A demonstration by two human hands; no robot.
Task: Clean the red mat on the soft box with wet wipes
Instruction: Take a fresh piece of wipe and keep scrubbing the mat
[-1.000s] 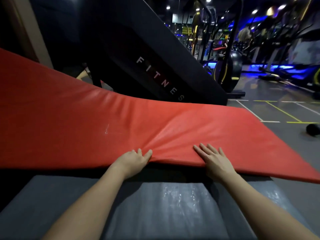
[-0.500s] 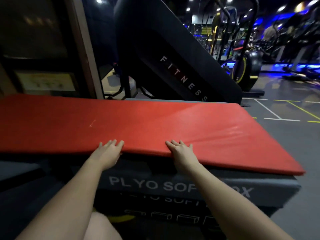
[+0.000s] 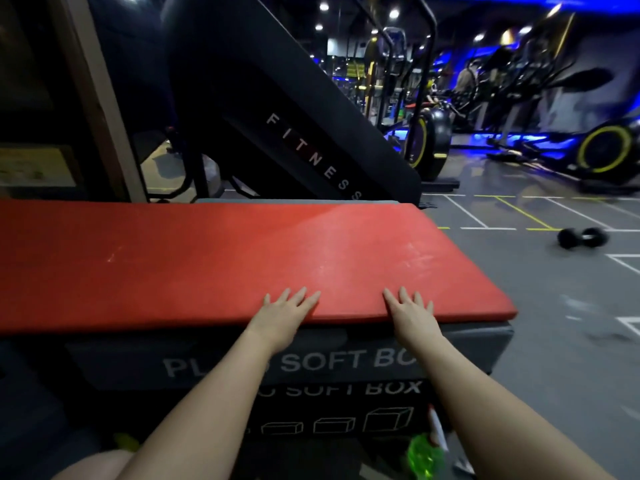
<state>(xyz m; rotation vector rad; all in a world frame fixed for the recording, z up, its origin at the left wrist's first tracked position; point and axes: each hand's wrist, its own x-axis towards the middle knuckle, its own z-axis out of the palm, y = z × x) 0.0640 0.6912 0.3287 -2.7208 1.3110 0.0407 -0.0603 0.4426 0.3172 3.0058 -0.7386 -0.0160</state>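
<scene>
**Red mat flat on the soft box, both hands open on its near edge**

We see the red mat (image 3: 242,258) lying flat across the top of the soft box (image 3: 346,362). It covers nearly all of the top. A thin grey strip of the box shows along the far side, and the mat's left end runs out past the box's left side.

We judge it to be a padded mat with a vinyl skin. It is probably light for its size and soft enough to sag where it overhangs the box. The skin looks smooth, so a damp wipe should glide, but the mat may also slide on the box top under a hard push. Faint pale scuffs show on its surface. The best place to hold it, in our view, is the thick near edge over the box front, with one palm pinning it while the other wipes.

Our left hand (image 3: 284,313) and right hand (image 3: 412,313) lie at that near edge, above the box's printed front and a little apart from each other. Both have fingers straight and spread, flat on the mat, gripping nothing. Neither holds a wipe, and we see no pack of wipes.

The one container in sight is a green see-through bottle (image 3: 424,455) on the floor at the foot of the box, under our right forearm. We cannot tell what is in it or how full it is.
</scene>
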